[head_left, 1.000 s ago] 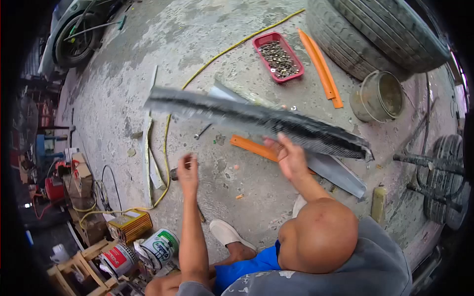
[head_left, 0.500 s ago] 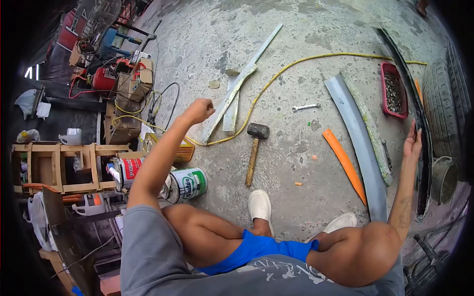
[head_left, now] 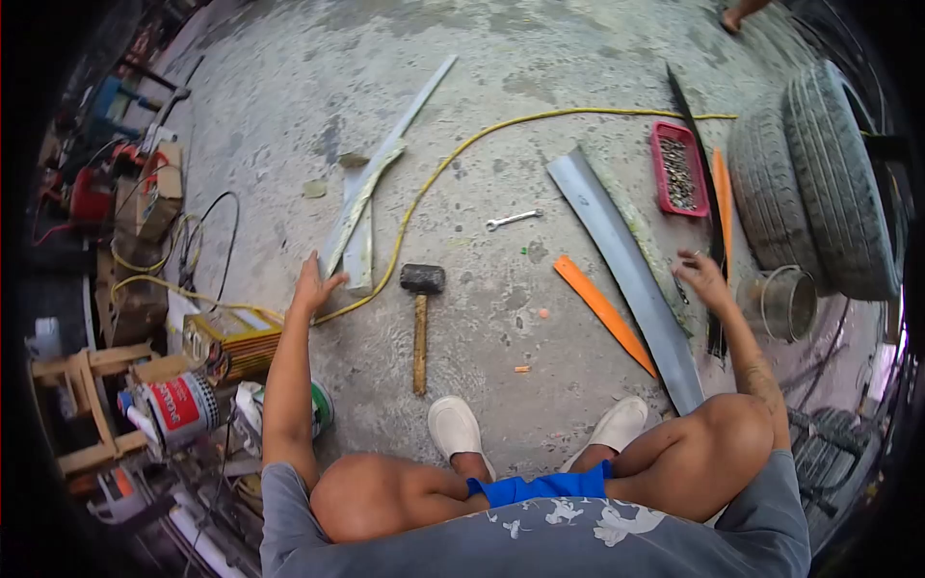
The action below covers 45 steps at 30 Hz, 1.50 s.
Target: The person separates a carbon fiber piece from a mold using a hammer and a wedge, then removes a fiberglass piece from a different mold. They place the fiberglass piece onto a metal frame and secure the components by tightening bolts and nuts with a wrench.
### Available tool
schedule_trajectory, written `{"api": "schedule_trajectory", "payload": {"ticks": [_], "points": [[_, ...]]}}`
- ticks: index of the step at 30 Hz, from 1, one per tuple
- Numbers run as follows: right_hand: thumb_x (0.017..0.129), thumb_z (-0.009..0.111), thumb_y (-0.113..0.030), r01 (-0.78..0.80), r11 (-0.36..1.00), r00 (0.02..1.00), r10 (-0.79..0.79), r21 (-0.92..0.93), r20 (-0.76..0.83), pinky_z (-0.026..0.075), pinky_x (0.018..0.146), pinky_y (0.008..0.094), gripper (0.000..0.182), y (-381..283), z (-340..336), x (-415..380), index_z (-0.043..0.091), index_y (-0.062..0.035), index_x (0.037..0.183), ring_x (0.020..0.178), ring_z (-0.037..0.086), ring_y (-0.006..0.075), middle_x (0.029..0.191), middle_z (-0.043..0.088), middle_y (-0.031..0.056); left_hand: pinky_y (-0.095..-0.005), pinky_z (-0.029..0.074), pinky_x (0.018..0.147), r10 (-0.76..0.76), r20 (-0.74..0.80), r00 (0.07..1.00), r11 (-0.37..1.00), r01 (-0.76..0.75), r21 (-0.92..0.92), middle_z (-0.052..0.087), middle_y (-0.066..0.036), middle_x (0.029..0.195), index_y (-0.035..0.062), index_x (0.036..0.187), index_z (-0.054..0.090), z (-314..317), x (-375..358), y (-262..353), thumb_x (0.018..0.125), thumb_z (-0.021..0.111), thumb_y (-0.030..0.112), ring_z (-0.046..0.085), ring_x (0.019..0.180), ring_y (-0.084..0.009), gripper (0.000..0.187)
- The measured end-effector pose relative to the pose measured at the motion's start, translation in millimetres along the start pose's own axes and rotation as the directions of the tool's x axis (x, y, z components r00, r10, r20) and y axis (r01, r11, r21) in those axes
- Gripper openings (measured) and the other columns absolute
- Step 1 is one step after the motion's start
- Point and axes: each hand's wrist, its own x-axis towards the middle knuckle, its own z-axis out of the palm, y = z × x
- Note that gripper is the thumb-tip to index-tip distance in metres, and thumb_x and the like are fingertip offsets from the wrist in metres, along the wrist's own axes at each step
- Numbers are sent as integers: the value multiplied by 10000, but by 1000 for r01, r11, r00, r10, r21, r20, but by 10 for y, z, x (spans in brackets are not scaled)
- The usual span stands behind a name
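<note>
The left hand (head_left: 313,285) is spread, fingers loose, near the pale strips (head_left: 361,217) on the floor (head_left: 482,58). The right hand (head_left: 701,279) is released too, fingers just beside the black strip (head_left: 713,241), between the grey panel (head_left: 626,270) and bucket (head_left: 785,301).

Not much readable here tbh. The only real lettering is on the red-and-white paint can (head_left: 183,409), sitting on the floor below and to the outside of the open left hand (head_left: 313,286): white letters on the red band, but they're too blurred and curved away to spell out. Next to it, closer to the left arm, the green-and-white can (head_left: 318,409) has a label too, mostly hidden behind the arm, so no luck there. The yellow box (head_left: 231,339) just under that hand has no print I can make out. Nothing readable near the right hand (head_left: 701,276).
</note>
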Motion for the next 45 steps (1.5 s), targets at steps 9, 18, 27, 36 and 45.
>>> {"api": "schedule_trajectory", "payload": {"ticks": [9,18,27,36,45], "points": [[686,841,-360,-110,935,993,87,-336,-81,431,988,401,879,100,452,-776,416,31,1349,1135,566,393,1167,600,264,-440,436,916,-63,-78,995,989,51,-141,523,-290,1127,-104,1151,499,164,-16,-62,702,763,476,527,1072,-417,780],[774,727,-242,-18,950,997,39,-313,63,451,899,469,599,-103,387,-680,498,10,1267,1071,576,425,1106,606,286,-432,438,852,58,-236,970,980,-100,-170,521,-216,1021,-63,1056,518,-103,-472,248,675,795,372,534,966,-383,641],[797,720,-245,342,889,932,-279,-306,232,415,959,481,573,-646,885,-244,505,10,1263,1090,577,391,1150,612,229,-341,419,779,428,-114,897,862,-443,-248,470,-119,899,-4,1011,532,-796,-531,1185,674,765,212,490,837,-269,464],[784,748,-243,420,781,876,-482,-462,-17,343,1036,511,676,-750,1330,-405,449,-38,1355,1223,478,340,1295,498,183,-299,399,925,565,226,794,776,-417,-473,539,-57,1053,18,1126,538,-1601,-570,2431,643,762,174,526,1002,-179,555],[890,696,-244,-51,-57,998,-28,997,49,396,1069,436,657,-333,1004,-1387,374,-58,1431,1265,488,280,1387,478,138,-302,437,866,595,545,590,784,-275,-557,596,-59,961,2,1106,579,-889,-756,2937,625,800,183,577,930,-181,559]]}}
